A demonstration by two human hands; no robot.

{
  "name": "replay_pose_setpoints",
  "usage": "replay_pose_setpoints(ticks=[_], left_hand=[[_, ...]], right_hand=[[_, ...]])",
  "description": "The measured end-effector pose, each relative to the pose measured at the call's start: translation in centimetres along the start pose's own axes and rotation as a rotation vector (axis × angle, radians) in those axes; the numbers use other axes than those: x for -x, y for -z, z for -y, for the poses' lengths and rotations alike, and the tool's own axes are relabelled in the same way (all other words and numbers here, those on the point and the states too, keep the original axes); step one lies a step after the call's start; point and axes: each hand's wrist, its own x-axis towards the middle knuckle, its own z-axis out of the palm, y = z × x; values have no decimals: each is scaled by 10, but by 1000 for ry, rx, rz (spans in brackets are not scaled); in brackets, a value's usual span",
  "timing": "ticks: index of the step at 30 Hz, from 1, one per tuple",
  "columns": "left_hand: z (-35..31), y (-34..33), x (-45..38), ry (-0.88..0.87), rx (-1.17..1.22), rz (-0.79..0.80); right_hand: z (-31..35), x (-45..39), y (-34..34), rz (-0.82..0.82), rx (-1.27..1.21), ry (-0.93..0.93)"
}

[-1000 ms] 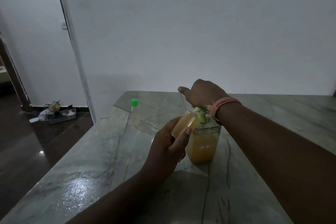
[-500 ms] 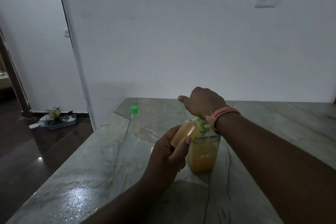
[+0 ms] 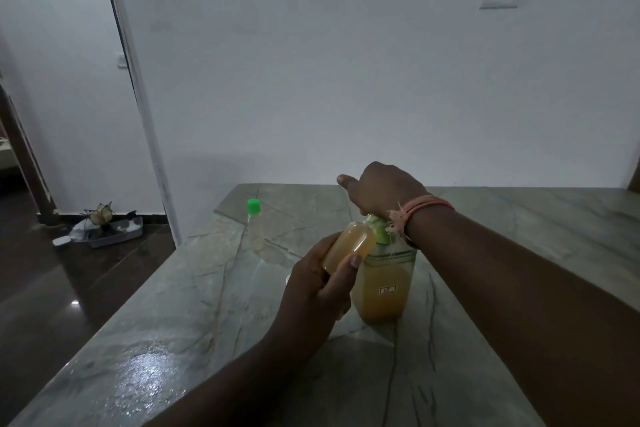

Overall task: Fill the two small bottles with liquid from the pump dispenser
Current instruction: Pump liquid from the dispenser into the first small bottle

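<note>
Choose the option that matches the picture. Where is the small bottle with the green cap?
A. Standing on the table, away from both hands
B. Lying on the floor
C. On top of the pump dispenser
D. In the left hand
A: the small bottle with the green cap stands upright on the table, apart from both hands; the left hand holds a different, uncapped bottle.

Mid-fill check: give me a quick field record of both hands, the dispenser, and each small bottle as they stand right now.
left hand: grips the small bottle, tilted, its mouth up at the pump head
small bottle fill: amber liquid along most of its visible length
right hand: rests on top of the pump dispenser, thumb stuck out to the side
pump dispenser: upright on the stone table, amber liquid inside, green top
second bottle: stands apart on the table, green cap on, pale contents
spout and bottle mouth: hidden by the hands
</note>
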Motion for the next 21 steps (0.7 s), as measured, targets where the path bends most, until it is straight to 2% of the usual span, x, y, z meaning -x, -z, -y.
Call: replay_pose_setpoints(ticks=[5,12,21], left_hand=[[-2,0,0,1,1,11],[2,1,-1,-2,-31,1],[-2,1,0,5,-5,-1]], right_hand=[[7,5,11,-10,78,56],[5,0,1,-20,57,11],[7,0,5,-43,59,55]])
